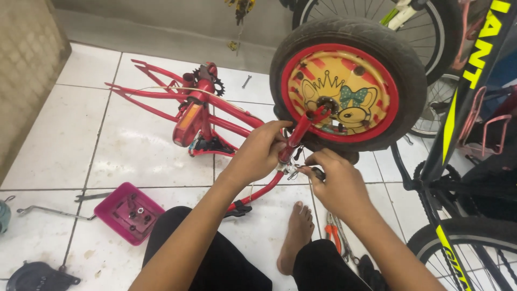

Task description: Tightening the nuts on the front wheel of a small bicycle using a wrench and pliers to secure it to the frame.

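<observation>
On the white tiled floor (134, 161), a small red bicycle frame (215, 110) is lying upside down, its front wheel (347, 89) standing upright in the red fork (296, 137) — the wheel disc is showing a yellow cartoon panel inside a red rim.

Left hand (258, 153): its grip is closing around the lower fork leg, just below the wheel hub, fingers wrapped and clamped on the tube.

Right hand (336, 183): its grip is pinching a small dark-handled tool (315, 172) against the metal fitting at the fork end, fingers together; the tool's kind cannot be told.

A bare foot (296, 237) is resting on the floor between the person's knees, near orange-handled pliers (334, 234). A pink tray (129, 212) holding small dark parts is sitting to the left, well apart from both hands, with a spanner (89, 196) just beside it. A black and yellow bicycle (463, 161) is standing at the right edge.
</observation>
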